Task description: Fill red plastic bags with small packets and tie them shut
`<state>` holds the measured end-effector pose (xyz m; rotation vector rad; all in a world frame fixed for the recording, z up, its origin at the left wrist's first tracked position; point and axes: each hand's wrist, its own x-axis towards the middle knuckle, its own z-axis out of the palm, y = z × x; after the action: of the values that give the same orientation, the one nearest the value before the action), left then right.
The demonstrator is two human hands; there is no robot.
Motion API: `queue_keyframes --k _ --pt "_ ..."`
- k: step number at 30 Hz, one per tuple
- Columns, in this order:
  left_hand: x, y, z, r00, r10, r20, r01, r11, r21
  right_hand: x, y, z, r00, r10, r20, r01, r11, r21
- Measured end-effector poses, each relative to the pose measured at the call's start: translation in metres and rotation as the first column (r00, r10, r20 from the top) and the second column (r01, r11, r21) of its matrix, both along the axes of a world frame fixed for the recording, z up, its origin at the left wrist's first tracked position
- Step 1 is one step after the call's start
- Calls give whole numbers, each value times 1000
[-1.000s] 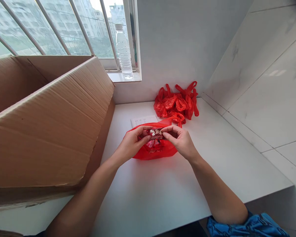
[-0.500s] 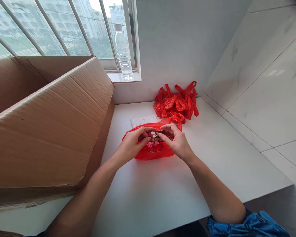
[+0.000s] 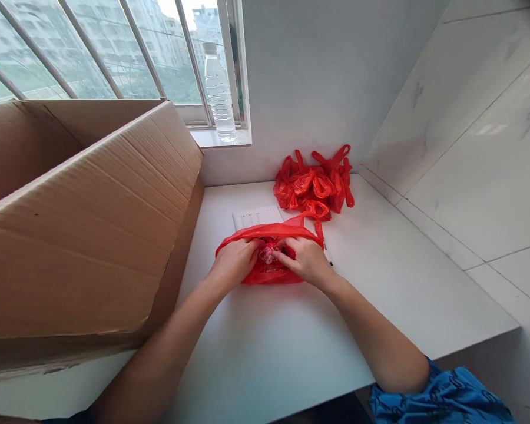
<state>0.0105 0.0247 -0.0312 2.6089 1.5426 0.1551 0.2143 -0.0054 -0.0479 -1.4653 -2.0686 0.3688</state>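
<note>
A red plastic bag lies on the white table, its mouth open toward me. Inside it are shiny wrapped packets, among them a pink-and-white patterned packet. My left hand reaches into the left side of the bag, fingers bent and partly apart, tips partly hidden. From the right, my right hand is in the bag too, thumb stretched against the patterned packet and fingers apart from it. No firm grip shows in either hand.
Behind the bag lies a white printed sheet or booklet. Several knotted red bags are heaped against the wall. A large open cardboard box stands at left. On the windowsill stands a clear water bottle. A small dark item lies by my right wrist.
Both hands have gone deeper into the bag. The dark, gold-lettered packet between my fingers is out of sight, and the pink-and-white packet shows more clearly. The bag's mouth is wider.
</note>
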Motion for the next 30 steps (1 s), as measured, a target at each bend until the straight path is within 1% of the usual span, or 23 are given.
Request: queue_keyframes --k 3,6,8,10,12,13,15,16,17,18,19,20,21,22,23,25,26,28,29,30 --pt "1 3 -10 1000 25 -14 -25 1000 15 -5 4 -8 998 23 60 -18 996 -83" --pt "1 7 -19 999 48 16 -49 999 12 -8 9 -15 994 66 88 -59 995 -80" --pt "1 9 -22 997 54 49 -54 999 -3 -8 10 -16 991 59 122 -47 994 -98" --pt "-1 10 -20 996 44 80 -42 999 -22 -5 9 -13 986 29 162 -7 991 -136" --pt "-2 8 -11 995 3 100 2 999 -48 0 4 -3 991 26 133 -11 994 -113" --pt "-3 5 -5 993 -28 116 35 998 -56 4 0 3 996 45 70 -40 996 -75" --pt "-5 -2 12 984 -96 152 108 992 -72 15 -6 18 987 97 -126 -95 995 22" --pt "-6 -8 22 979 -121 164 136 987 -88 20 -8 24 969 95 -230 -80 994 75" --pt "-6 -13 30 977 -137 166 156 982 -109 26 -10 29 947 63 -316 -26 992 119" --pt "-7 -18 37 978 -143 152 164 978 -130 31 -10 32 928 1 -372 62 986 156" --pt "-6 -24 43 983 -139 122 157 977 -146 36 -9 33 916 -78 -393 162 969 186" --pt "-6 -28 47 988 -129 79 140 978 -153 40 -7 33 911 -160 -381 254 944 210" --pt "-6 -32 49 993 -116 30 119 981 -155 43 -4 31 913 -228 -337 313 923 224" --pt "-7 -35 50 994 -104 -17 100 982 -159 46 -1 29 925 -270 -267 332 917 221" --pt "-7 -38 50 994 -97 -56 86 981 -174 48 1 27 940 -286 -187 322 923 209" --pt "-9 -41 50 989 -111 -94 86 968 -234 48 1 25 955 -287 -75 296 932 209" --pt "-11 -43 51 988 -124 -92 97 962 -257 46 0 27 954 -293 -64 300 924 238" --pt "-14 -46 57 989 -129 -75 106 960 -258 36 -6 32 949 -297 -107 316 892 323" --pt "-16 -48 62 991 -113 -71 93 967 -239 30 -10 34 956 -265 -127 293 891 348" --pt "-18 -51 67 994 -81 -72 64 975 -213 22 -13 35 972 -199 -124 230 911 343"
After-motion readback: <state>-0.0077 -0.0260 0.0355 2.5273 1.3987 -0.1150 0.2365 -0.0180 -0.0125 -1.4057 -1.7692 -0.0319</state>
